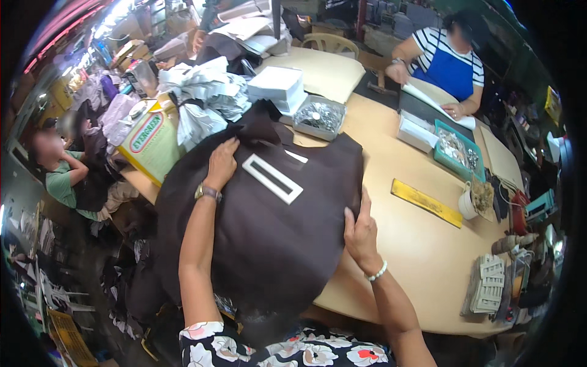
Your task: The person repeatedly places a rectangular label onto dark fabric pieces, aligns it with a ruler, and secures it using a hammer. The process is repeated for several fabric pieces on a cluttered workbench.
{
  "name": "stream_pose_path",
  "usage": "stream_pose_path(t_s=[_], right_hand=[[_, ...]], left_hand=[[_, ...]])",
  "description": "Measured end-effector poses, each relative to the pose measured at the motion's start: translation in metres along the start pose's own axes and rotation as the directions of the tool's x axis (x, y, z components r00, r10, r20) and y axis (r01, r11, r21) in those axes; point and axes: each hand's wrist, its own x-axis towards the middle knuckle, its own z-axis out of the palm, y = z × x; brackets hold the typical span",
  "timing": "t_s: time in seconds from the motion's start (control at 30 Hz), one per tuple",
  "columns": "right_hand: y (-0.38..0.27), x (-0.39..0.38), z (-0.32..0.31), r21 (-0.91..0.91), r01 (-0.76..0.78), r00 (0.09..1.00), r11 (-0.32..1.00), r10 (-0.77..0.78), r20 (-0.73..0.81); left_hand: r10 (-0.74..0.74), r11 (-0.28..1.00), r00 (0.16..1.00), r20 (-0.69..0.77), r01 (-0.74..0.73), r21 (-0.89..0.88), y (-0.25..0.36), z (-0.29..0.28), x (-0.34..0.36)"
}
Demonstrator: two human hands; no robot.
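Note:
A large dark brown sheet [263, 238], which looks like leather or cloth, drapes over the near left part of the table and hangs past its edge. A white rectangular frame [273, 179] with a long slot lies on it, and a small white strip [296, 156] shows just above. My left hand [221, 164] rests on the sheet's upper left, fingers stretched out, beside a bunched fold. At the right edge my right hand [362, 233] grips the sheet, the thumb towards me; its other fingers are partly hidden.
Beyond the sheet stand a grey tray of metal parts [319, 116], a white box stack [275, 88] and a yellow-green can [147, 137]. A yellow bar [426, 203] and a teal basket [457, 148] lie to the right. A co-worker [443, 67] handles sheet material across the table; another person [67, 168] sits left.

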Motion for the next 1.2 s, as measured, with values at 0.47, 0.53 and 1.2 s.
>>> stream_pose_path(t_s=[0.47, 0.53, 1.2], right_hand=[[0.053, 0.113, 0.038, -0.065, -0.212, 0.977, 0.975, 0.213, 0.008], [0.059, 0.119, 0.036, -0.035, -0.276, 0.961, 0.960, 0.277, 0.012], [0.035, 0.012, 0.021, -0.297, 0.318, 0.947, 0.900, -0.283, 0.154]], left_hand=[[-0.042, 0.966, 0.994, 0.102, 0.014, 0.258, -0.008, 0.007, 0.083], [0.001, 0.985, 0.999, 0.045, -0.009, 0.172, 0.014, 0.005, 0.076], [-0.005, 1.000, 0.928, 0.373, -0.005, 0.025, 0.154, 0.039, 0.023]])
